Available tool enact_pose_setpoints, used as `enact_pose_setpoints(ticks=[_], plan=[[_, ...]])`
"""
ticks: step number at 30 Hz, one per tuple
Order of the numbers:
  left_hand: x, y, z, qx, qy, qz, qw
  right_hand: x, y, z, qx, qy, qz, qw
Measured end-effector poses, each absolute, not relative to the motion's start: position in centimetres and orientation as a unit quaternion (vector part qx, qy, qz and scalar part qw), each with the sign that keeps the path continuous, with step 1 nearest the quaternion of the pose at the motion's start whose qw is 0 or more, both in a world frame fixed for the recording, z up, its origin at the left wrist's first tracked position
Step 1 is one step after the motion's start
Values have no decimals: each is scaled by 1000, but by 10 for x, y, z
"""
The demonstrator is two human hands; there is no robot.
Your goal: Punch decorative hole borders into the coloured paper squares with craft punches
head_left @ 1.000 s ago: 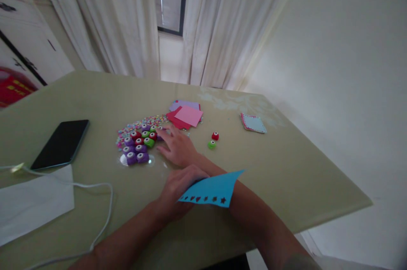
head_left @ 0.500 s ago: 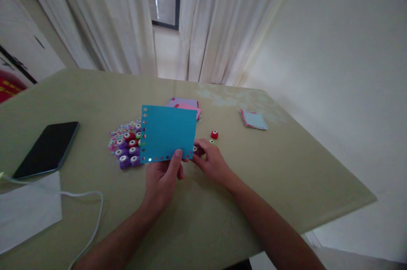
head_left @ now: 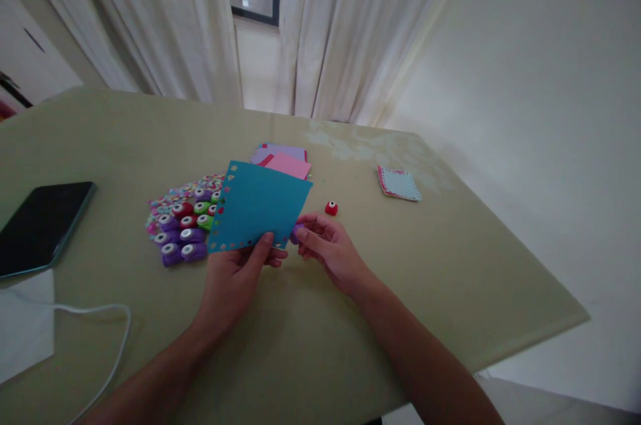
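Note:
My left hand point(head_left: 240, 278) grips a blue sheet of paper point(head_left: 260, 205) by its lower edge, thumb on the front. Small punched shapes run down the sheet's left side and along its bottom. At the lower right corner my right hand point(head_left: 333, 248) is closed on a purple craft punch point(head_left: 296, 233), partly covered by the fingers. I cannot tell whether the sheet sits in its slot. A red punch point(head_left: 331, 208) stands just beyond the right hand. Left of the sheet, several purple, red and green punches point(head_left: 193, 235) are grouped, some hidden behind it.
Colourful paper confetti point(head_left: 165, 201) lies behind the punches. Pink and lilac papers point(head_left: 288, 165) lie beyond the sheet, and a small stack of edged cards point(head_left: 399, 183) farther right. A phone point(head_left: 45, 225), a white sheet point(head_left: 27, 325) and a white cable point(head_left: 123, 338) are at left.
The blue sheet has tilted clockwise and moved slightly left with my left hand. A purple punch now shows in my right hand. The green punch near it is no longer visible. The view has shifted.

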State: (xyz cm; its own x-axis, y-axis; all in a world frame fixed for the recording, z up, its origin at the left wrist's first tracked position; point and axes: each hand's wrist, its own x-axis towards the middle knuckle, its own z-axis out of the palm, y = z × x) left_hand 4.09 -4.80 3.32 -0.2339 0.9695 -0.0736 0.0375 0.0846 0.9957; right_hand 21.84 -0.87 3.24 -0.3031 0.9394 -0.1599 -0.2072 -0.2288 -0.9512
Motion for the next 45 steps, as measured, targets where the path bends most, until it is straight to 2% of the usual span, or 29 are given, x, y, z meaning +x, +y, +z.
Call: enact_pose_setpoints(ticks=[25, 45], plan=[[41, -46, 33, 399, 565, 537, 483, 220, -8, 32, -416, -509, 608, 446], [38, -44, 33, 427, 549, 527, 488, 218, -9, 28, -406, -513, 619, 435]])
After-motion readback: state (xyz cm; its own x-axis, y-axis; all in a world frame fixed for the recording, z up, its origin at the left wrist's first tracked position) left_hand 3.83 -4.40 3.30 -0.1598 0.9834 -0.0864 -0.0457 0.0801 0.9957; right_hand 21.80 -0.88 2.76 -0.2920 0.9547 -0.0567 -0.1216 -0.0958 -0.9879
